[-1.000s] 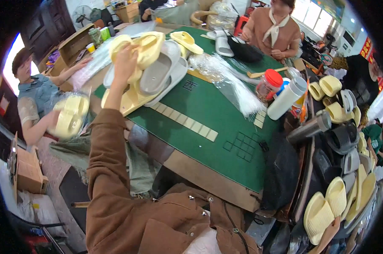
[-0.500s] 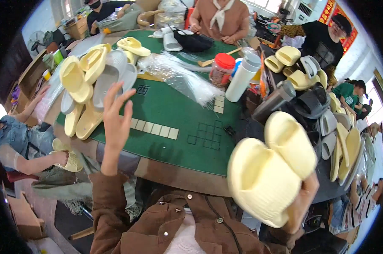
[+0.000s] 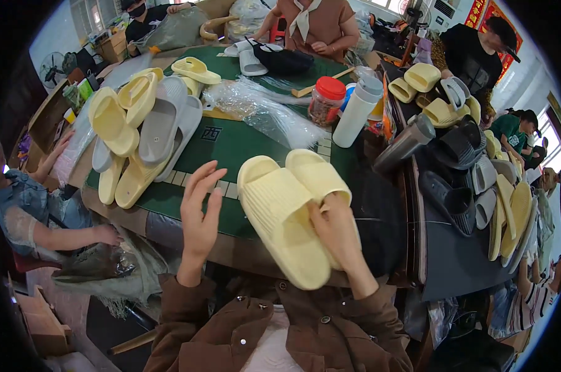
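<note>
A pair of pale yellow slippers (image 3: 280,211) hangs over the near edge of the green table, toes pointing away from me. My right hand (image 3: 337,232) grips the pair at the right-hand slipper, its fingers tucked into the foot opening and partly hidden. Just left of the slippers my left hand (image 3: 201,214) is raised with its fingers apart, holding nothing. Beyond it, a pile of yellow and grey slippers (image 3: 159,130) lies at the table's left side.
On the green table (image 3: 255,133) lie clear plastic bags (image 3: 262,108), a red-lidded jar (image 3: 327,100) and a white bottle (image 3: 356,111). A grey tumbler (image 3: 404,146) leans at right beside more slippers (image 3: 457,146). Co-workers sit and stand around, one close at left (image 3: 38,204).
My right hand has brought the yellow slippers left and turned them toes-away. My left hand has moved right and lower, toward them. The co-worker at left no longer holds a yellow slipper.
</note>
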{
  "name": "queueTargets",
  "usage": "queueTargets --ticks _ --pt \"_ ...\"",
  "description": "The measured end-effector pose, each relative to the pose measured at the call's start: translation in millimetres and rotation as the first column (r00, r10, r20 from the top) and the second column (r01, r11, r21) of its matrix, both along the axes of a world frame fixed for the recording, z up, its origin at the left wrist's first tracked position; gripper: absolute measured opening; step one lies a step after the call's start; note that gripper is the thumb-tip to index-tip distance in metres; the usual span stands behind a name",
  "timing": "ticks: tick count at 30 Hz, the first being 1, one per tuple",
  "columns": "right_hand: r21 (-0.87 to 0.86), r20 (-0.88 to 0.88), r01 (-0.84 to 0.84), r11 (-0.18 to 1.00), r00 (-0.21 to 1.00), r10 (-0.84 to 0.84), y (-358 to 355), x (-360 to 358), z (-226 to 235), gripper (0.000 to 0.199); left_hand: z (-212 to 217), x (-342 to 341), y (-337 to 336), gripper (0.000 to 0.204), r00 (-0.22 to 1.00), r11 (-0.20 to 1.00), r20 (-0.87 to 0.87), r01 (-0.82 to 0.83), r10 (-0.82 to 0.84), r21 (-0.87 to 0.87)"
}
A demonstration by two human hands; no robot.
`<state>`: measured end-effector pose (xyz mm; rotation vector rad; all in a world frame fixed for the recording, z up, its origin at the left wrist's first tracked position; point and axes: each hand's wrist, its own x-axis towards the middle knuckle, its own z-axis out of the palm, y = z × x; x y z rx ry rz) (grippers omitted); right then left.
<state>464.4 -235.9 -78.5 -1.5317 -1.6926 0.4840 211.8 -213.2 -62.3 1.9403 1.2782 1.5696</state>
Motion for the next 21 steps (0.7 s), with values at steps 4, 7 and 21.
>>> queueTargets --ticks 4,7,21 --pt "-0.025 0.005 -0.122 0.992 0.992 0.122 -3 -4 -29 0.024 -17 14 1 0.037 0.983 0.984 -0.135 0.109 -0.128 -0.141" --pt "-0.089 -0.019 -0.19 0.978 0.982 0.189 -7 11 -24 0.022 -39 16 4 0.051 0.951 0.959 -0.236 0.143 -0.202 -0.245" --pt "-0.101 0.345 0.047 0.994 0.939 -0.009 14 40 -50 0.051 -76 13 15 0.071 0.8 0.985 -0.598 -0.062 -0.049 -0.163"
